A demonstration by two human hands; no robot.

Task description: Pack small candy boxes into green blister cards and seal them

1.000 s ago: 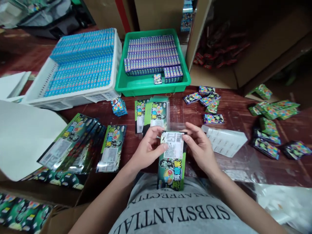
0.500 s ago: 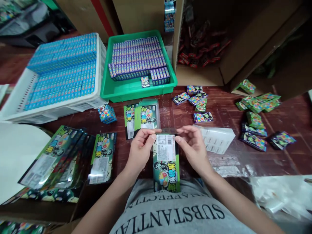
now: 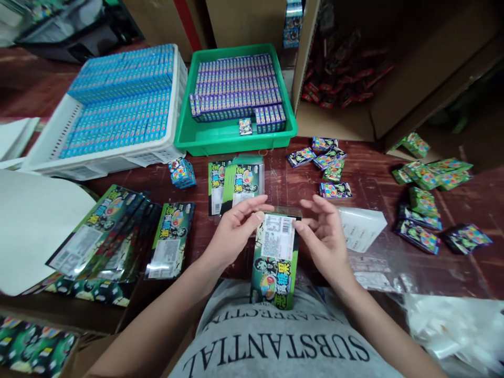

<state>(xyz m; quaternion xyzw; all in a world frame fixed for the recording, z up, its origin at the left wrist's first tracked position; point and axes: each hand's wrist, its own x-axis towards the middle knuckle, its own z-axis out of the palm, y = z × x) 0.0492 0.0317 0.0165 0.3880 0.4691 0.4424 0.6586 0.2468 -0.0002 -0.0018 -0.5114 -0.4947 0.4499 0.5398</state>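
A flat green-and-black candy bag [image 3: 274,262] with a white printed label stands in front of my shirt, its clear plastic top edge pointing away from me. My left hand [image 3: 240,226] pinches its upper left corner, thumb on the front and index finger stretched along the top. My right hand [image 3: 323,236] is at the upper right corner, its thumb on the bag's edge and its upper fingers lifted clear. Just beyond my left fingers lie similar candy bags [image 3: 243,181], overlapping on the table. A sheet of white labels [image 3: 362,228] lies right of my right hand.
A green tray [image 3: 236,144] holds rows of small purple boxes; a white basket [image 3: 106,168] holds blue ones. Loose purple packs [image 3: 334,190] and green packs [image 3: 429,173] lie rightward. More bags [image 3: 94,226] are stacked left. An open carton [image 3: 334,123] holds red packs.
My right fingers have spread and lifted from the bag's top edge. My left index finger has straightened. The whole scene has shifted rightward as the camera turned.
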